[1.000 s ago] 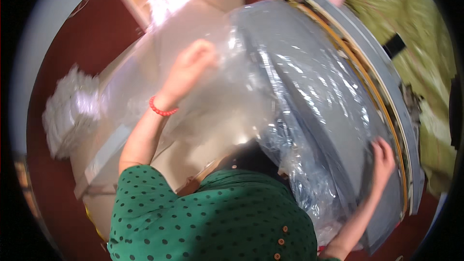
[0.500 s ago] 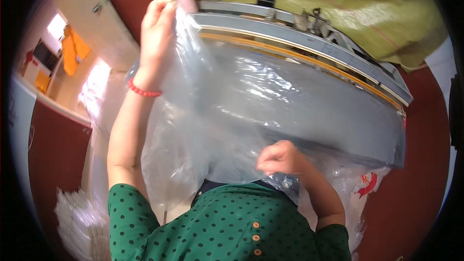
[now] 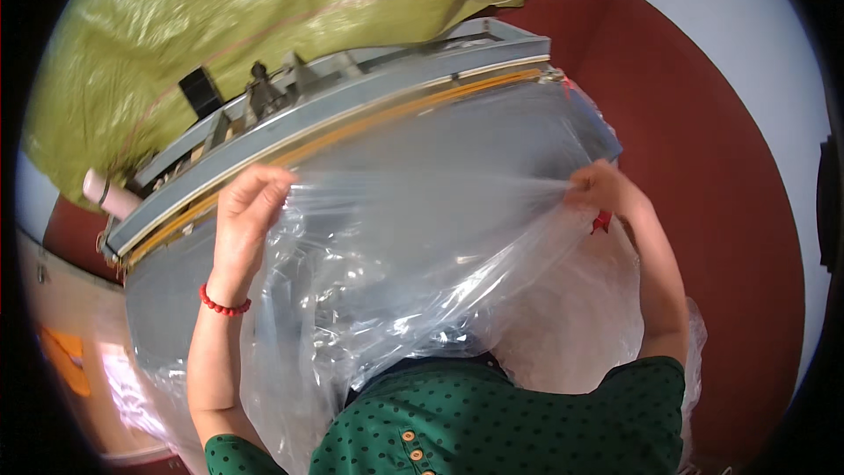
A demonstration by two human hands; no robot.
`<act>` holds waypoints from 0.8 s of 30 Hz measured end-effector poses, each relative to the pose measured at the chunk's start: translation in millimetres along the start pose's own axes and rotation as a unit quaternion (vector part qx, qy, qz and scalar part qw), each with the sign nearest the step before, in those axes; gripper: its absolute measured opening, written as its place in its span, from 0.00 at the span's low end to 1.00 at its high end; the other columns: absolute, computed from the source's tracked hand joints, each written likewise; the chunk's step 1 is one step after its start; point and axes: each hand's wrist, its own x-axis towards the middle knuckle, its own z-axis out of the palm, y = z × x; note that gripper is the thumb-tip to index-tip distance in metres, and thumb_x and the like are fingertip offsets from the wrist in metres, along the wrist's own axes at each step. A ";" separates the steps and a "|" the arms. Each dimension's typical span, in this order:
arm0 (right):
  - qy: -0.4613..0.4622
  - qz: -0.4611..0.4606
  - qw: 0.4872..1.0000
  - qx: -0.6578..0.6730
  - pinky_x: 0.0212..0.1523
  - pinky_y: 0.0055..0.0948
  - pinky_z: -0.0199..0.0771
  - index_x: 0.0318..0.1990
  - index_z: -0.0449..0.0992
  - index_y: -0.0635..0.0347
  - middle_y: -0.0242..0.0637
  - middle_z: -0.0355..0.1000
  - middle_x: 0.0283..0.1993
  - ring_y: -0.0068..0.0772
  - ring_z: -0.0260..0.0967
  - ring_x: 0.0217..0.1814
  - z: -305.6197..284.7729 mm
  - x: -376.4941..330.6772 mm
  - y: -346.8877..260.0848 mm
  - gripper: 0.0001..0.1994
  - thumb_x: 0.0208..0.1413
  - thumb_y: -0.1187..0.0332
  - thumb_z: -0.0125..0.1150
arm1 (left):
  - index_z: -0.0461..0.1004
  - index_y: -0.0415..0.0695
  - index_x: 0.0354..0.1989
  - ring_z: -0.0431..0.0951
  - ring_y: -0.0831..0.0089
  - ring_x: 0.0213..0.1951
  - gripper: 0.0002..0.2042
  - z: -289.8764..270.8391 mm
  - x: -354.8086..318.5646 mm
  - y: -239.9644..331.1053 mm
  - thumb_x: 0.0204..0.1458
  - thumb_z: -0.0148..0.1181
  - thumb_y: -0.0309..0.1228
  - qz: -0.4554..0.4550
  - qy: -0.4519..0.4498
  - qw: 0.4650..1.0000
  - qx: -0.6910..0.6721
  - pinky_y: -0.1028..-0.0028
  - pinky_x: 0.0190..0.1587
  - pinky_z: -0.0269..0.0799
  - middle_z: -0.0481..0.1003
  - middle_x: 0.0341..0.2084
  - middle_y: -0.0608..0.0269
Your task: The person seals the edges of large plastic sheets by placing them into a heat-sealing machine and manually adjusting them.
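A large sheet of clear plastic film point(image 3: 422, 246) is stretched between my two hands over a grey work surface point(image 3: 457, 127). My left hand point(image 3: 253, 207), with a red bead bracelet at its wrist, pinches one end of the film's upper edge. The other end is pinched by my right hand point(image 3: 602, 189), above the right part of the surface. From the taut edge the film hangs in shiny folds toward my waist. Whether it is one layer or a bag, I cannot tell.
Behind the surface runs a long metal bar machine point(image 3: 352, 92) with an orange strip along its front. A pink bottle point(image 3: 110, 193) and a black rectangular object point(image 3: 200, 92) stand at it. A yellow-green woven sheet point(image 3: 290, 0) hangs behind. More clear plastic point(image 3: 571, 299) lies at right.
My view has turned to the right. My left hand has come down from beside the pink bottle, and my right hand has moved out to the right, pulling the film's edge taut between them.
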 end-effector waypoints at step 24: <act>0.332 0.089 0.835 0.429 0.18 0.14 0.50 0.44 0.72 0.62 0.30 0.72 0.30 0.16 0.66 0.24 22.5 65.6 31.8 0.14 0.60 0.61 0.51 | 0.75 0.42 0.35 0.56 0.90 0.20 0.06 28.1 6.9 -138.0 0.57 0.51 0.27 -0.125 0.156 0.977 -0.069 0.86 0.21 0.49 0.64 0.19 0.78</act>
